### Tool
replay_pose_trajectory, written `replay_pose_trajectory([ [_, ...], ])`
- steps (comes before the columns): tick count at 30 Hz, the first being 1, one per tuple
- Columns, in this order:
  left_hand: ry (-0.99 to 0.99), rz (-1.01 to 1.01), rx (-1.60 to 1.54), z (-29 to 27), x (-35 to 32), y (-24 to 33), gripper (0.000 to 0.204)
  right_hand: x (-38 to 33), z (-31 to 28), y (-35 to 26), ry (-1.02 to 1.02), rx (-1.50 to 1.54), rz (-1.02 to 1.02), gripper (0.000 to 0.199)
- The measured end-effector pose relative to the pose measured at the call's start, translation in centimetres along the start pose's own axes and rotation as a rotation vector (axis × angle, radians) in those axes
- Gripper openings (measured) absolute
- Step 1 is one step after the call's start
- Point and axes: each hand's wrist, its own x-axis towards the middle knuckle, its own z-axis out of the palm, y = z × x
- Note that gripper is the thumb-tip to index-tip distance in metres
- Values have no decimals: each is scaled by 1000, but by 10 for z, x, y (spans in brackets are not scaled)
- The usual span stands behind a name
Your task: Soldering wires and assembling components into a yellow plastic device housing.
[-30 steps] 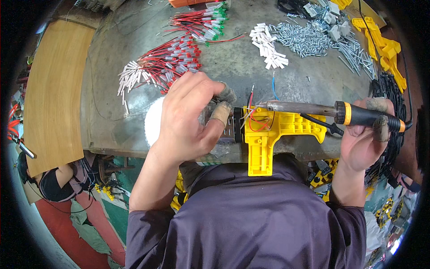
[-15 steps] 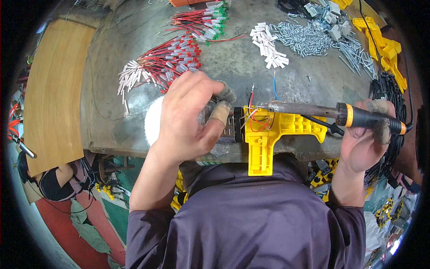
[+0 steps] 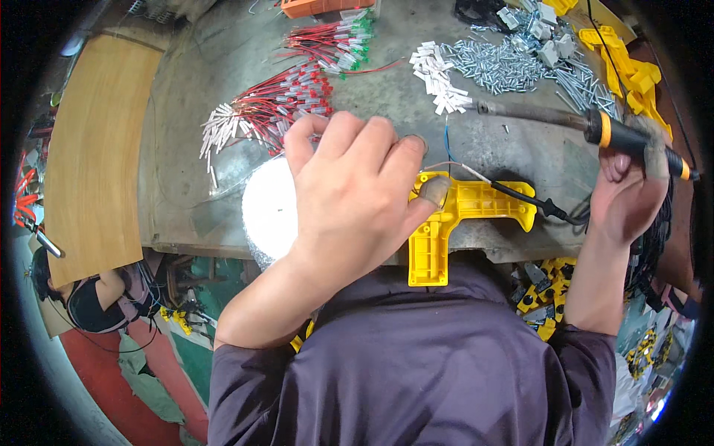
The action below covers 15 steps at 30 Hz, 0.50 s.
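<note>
My left hand (image 3: 357,189) is curled over the left end of a yellow plastic housing half (image 3: 428,256). Its thumb, in a dirty finger cot, rests at the wires on the housing; its fingertips are partly hidden, and what they grip I cannot make out. A black cable (image 3: 517,195) with a thin stripped lead runs over the housing from the right. A blue wire (image 3: 448,141) points away from its far edge. My right hand (image 3: 632,182) is closed round the black and orange handle of a soldering iron (image 3: 602,130), whose metal shaft points left, raised off the housing.
Bundles of red-and-black leads with red caps (image 3: 297,97) and green caps (image 3: 342,41) lie at far left. White sleeves (image 3: 439,78), screws (image 3: 498,63) and yellow housings (image 3: 628,70) lie at far right. A bright white round object (image 3: 269,212) sits beside my left wrist. Another person (image 3: 97,301) is at lower left.
My left hand has moved right, over the housing's left end. My right hand has lifted the soldering iron up and away to the right, off the wires.
</note>
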Motion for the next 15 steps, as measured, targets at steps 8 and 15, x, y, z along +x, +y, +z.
replay_pose_trajectory([
  [8, 48, -2, -36, 8, -7, 3, 24, 78, 34, 26, -107, -134, -211, 17],
  [15, 71, -9, -30, 2, -9, 16, 20, 170, 78, 89, -194, -346, -254, 29],
])
